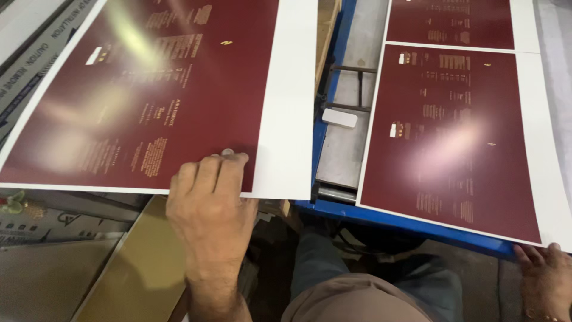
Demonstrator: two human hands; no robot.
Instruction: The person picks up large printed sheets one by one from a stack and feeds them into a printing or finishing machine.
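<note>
gripping the near edge of a large maroon printed sheet (149, 89), left hand (205, 197) closed on the white margin, fingertips (229, 158) curled over the top face, thumb not visible beneath. lying flat and slightly skewed, sheet overhanging its support at the near side, glossy face showing strong glare. lying to the right across a gap, a second maroon sheet (459, 137) of the same print, near corner projecting past a blue frame edge (405, 222). resting at that corner, right hand (545, 277), only partly in frame; fingers bent near the sheet's edge, grip not determinable. between the two sheets, a grey metal bed (348, 143) with a small white block (339, 118) on it. below the left hand, a gold-coloured board (143, 268) and grey panels; trouser legs visible at bottom centre. risks noted, as judgement: one-point hold on a wide, limp sheet likely to let the far side sag or crease if lifted; fingertips on the coated face liable to leave marks; dragging across the frame edge or the white block liable to scuff the print; overhanging corner on the right liable to bend or slip if pressed without support.
</note>
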